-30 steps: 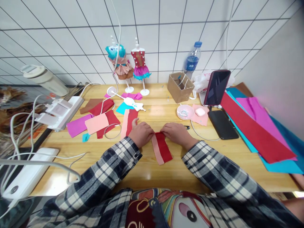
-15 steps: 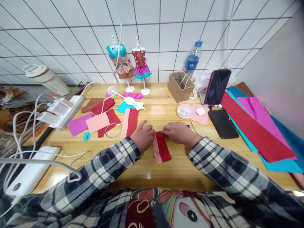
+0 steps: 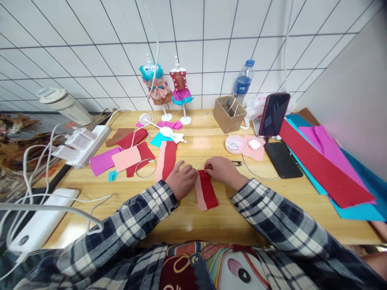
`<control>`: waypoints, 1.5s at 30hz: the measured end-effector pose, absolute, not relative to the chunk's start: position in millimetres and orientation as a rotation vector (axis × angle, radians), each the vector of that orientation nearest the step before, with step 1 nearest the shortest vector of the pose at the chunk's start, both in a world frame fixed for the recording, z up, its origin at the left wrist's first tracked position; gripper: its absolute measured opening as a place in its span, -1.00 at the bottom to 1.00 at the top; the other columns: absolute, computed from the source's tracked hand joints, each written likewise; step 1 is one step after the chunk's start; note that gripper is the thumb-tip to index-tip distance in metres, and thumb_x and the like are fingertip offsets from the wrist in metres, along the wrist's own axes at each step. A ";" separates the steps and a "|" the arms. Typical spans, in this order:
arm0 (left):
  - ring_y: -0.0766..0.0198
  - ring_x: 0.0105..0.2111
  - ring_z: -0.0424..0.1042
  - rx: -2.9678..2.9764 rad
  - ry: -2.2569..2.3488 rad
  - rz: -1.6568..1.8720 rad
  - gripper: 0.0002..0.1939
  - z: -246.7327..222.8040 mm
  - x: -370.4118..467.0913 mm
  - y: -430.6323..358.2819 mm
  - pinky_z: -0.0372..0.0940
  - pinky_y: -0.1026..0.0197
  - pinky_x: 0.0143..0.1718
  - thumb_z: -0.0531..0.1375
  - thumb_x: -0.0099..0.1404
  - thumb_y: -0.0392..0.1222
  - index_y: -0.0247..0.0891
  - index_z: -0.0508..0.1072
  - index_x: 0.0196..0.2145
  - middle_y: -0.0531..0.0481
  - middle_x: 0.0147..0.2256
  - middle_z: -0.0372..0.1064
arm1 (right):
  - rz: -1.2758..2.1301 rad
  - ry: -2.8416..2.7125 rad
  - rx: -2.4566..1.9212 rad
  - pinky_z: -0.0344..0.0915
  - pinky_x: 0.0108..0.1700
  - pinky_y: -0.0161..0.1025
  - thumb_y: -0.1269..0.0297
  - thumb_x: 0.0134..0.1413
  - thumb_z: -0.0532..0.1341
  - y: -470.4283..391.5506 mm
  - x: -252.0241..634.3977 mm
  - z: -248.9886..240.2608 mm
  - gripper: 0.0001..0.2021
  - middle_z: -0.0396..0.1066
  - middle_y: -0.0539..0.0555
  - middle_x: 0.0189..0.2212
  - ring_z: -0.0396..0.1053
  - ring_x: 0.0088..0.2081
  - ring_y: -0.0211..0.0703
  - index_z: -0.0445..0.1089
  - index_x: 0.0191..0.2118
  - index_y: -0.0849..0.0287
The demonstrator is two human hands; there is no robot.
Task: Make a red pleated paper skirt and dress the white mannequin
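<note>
A red and pink layered strip (image 3: 210, 193) lies on the wooden table in front of me, its far edge between my fingers. My left hand (image 3: 182, 180) pinches the strip's upper left corner. At the upper right corner my right hand (image 3: 222, 170) grips the same edge, fingers bent together. Just left of my left hand, a second red and pink piece (image 3: 169, 159) lies flat, partly covered by that hand. A small dark tool (image 3: 236, 163) rests beyond my right wrist.
Two small dress forms (image 3: 182, 90) stand at the back. Coloured crepe pieces (image 3: 127, 158) and a white form (image 3: 171, 133) lie left. Right are a cardboard box (image 3: 229, 117), pink dish (image 3: 235, 145), black phone (image 3: 283, 159) and long strips (image 3: 329, 169). A power strip (image 3: 87, 145) sits far left.
My right hand has shifted slightly left along the strip's far edge, showing more of the dark tool behind it. The whole view has tilted a little. My left hand stays at its corner.
</note>
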State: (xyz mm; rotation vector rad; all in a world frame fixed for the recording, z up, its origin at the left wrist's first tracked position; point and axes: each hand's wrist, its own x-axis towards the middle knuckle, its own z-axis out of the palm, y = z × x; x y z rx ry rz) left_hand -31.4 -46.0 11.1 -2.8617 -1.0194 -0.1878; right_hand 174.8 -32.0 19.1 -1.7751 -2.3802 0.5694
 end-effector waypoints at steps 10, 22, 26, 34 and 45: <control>0.04 -0.03 0.42 -3.005 -1.670 -0.559 -0.57 43.0 -43.1 -39.1 0.08 -0.11 0.09 0.25 0.20 0.16 -0.07 0.52 -0.04 -0.07 -0.09 0.51 | 0.192 -2.325 -1.506 0.22 -0.22 -0.27 0.30 0.23 0.15 -71.9 173.3 37.5 -0.89 0.49 0.07 -0.12 0.40 -0.17 -0.16 0.42 -0.26 0.11; -0.03 0.02 0.42 -3.071 -1.790 -0.381 -0.27 40.4 -29.9 -43.3 0.16 -0.07 0.05 0.27 0.08 0.29 -0.17 0.38 0.11 -0.13 0.01 0.48 | 0.136 -2.338 -1.426 0.29 -0.09 -0.18 0.30 0.24 0.14 -81.6 176.6 39.2 -0.86 0.46 0.07 0.05 0.44 -0.14 -0.11 0.45 -0.25 0.12; 0.05 -0.06 0.47 -3.149 -1.810 -0.340 -0.47 33.8 -29.4 -41.2 0.20 0.02 0.01 0.25 0.15 0.21 -0.16 0.49 -0.02 -0.08 -0.09 0.54 | 0.166 -2.329 -1.449 0.31 -0.11 -0.19 0.27 0.26 0.13 -84.8 177.5 32.4 -0.84 0.48 0.04 0.02 0.46 -0.12 -0.11 0.46 -0.23 0.11; 0.09 -0.08 0.42 -3.110 -1.745 -0.295 -0.67 35.2 -25.1 -41.5 0.14 -0.03 0.03 0.30 0.17 0.06 -0.08 0.54 -0.13 0.02 -0.18 0.52 | 0.209 -2.310 -1.507 0.30 -0.14 -0.26 0.26 0.28 0.10 -90.2 179.9 26.0 -0.82 0.47 0.02 0.03 0.45 -0.08 -0.16 0.45 -0.19 0.07; 0.06 -0.12 0.43 -3.015 -1.698 -0.466 -0.77 35.5 -21.4 -49.1 -0.05 -0.21 0.09 0.27 0.21 0.00 -0.04 0.55 -0.18 -0.01 -0.20 0.55 | 0.112 -2.306 -1.456 0.25 -0.12 -0.26 0.25 0.31 0.07 -95.5 182.1 20.4 -0.80 0.49 0.01 0.01 0.44 -0.10 -0.18 0.45 -0.20 0.07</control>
